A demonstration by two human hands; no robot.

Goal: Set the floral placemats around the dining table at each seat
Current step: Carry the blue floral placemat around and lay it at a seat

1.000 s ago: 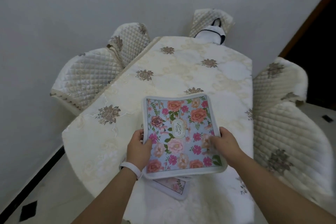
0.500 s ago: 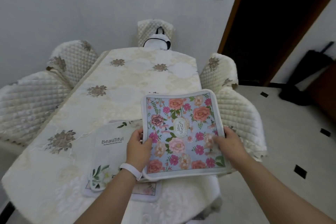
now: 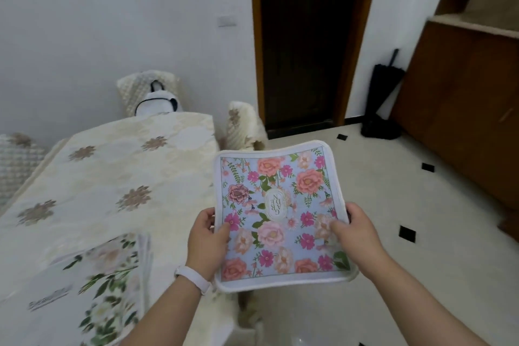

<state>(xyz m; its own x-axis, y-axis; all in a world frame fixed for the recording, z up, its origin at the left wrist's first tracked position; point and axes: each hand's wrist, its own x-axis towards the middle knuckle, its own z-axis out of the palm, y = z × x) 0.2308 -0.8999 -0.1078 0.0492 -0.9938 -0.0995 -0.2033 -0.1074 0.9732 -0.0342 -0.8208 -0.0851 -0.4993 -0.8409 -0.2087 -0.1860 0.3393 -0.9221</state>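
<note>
**Item held:** square floral placemat [image 3: 280, 219], pale blue cloth printed with pink and peach roses, with a white bound edge and an oval label at the centre. It is carried nearly flat in the air. The left hand [image 3: 206, 241] is curled round its left edge and the right hand [image 3: 355, 232] round its right edge, thumbs on top. A white wristband [image 3: 192, 279] is worn on the left wrist.

**Governing relation:** the placemat is held off the surface [image 3: 112, 171], over the cream tiled floor [image 3: 393, 205], just past the right-hand long edge. The surface therefore lies to the left of both hands, and the left hand is the nearer to it. Its long axis runs away from the wearer toward the far wall. The placemat is close to square, so only the sideways label lettering marks its orientation. A reach leftward and forward is judged necessary for the seat at the cream quilted side chair [image 3: 243, 123].

**Surface:** covered in a cream damask cloth with brown embroidered flowers. A stack of further placemats [image 3: 92, 284], the top one white with green leaves, is seen blurred at the near left corner.

**Room:**
- A quilted end chair [image 3: 134, 87] is seen carrying a white bag with dark trim [image 3: 157, 102].
- Another quilted chair [image 3: 16, 157] is seen at the far left.
- A dark door in a wooden frame [image 3: 306, 36] is noted, with a black umbrella [image 3: 384, 98] leaning beside it.
- Brown wooden stairs [image 3: 463, 93] are seen on the right.
</note>
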